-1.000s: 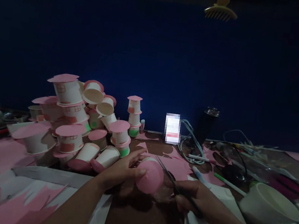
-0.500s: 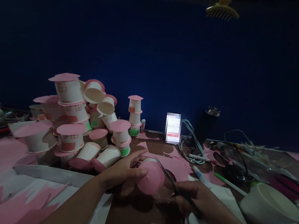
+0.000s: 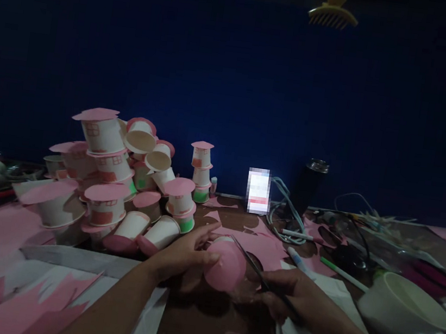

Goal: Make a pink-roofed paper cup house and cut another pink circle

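From the head view, the only 1: in the near middle, over a brown table (image 3: 218, 325), 1 round pink paper top with a small point (image 3: 228, 274), tilted toward the head. At its far edge, a bit of white (image 3: 223, 238), likely part of a paper cup below. Hard to tell whether lifted or resting.

Left hand (image 3: 184, 252) closed on the left side of the pink top, thumb on the front, other fingers behind and partly hidden. Right hand (image 3: 291, 291) wrapped around long dark scissors with thin blades (image 3: 255, 269), slanting to the far left, close by the right edge of the pink top. Hard to tell whether touching the paper.

Likely very light, like the white paper cups with pink paper tops (image 3: 112, 166) piled on the left. Likely stiff enough to stay in shape, but easy to crease at the thin edge, and not very slippery. Could dent from a hard squeeze, or tear from a poke. Best to hold by the cup's side, under the pink top, with soft fingers; next best, a light pinch at the left edge, well away from the blades.
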`<state>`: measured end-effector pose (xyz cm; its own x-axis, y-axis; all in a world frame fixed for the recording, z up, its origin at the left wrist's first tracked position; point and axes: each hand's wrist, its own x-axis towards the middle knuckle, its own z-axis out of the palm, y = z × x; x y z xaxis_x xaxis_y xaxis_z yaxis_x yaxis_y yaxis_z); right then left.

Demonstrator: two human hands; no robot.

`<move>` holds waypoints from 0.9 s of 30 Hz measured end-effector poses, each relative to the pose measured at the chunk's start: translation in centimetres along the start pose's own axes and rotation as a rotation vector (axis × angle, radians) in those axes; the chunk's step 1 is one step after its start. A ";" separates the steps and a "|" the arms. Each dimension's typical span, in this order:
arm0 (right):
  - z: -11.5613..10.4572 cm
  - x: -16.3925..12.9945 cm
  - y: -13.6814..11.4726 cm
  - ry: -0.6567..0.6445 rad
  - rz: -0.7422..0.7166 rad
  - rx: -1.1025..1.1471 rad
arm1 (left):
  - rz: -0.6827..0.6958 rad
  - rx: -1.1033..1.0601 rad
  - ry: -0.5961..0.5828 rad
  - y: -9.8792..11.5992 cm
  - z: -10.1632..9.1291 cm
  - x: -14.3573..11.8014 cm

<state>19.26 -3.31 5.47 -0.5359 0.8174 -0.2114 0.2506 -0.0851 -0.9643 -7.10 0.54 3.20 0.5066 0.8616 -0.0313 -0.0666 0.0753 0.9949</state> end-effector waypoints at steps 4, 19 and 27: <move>0.1 -0.1 -0.2 0.010 0.012 0.014 | 0.007 -0.005 -0.009 0.0 0.0 -0.1; -0.2 -0.1 0.2 0.042 -0.016 -0.052 | 0.006 -0.008 -0.014 0.1 0.0 -0.1; -0.5 0.3 0.6 0.077 0.019 -0.029 | -0.003 -0.029 -0.032 0.0 -0.1 0.1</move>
<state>19.66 -2.77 4.93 -0.4676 0.8572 -0.2159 0.2839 -0.0857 -0.9550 -7.17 0.67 3.20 0.5340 0.8449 -0.0311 -0.0893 0.0929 0.9917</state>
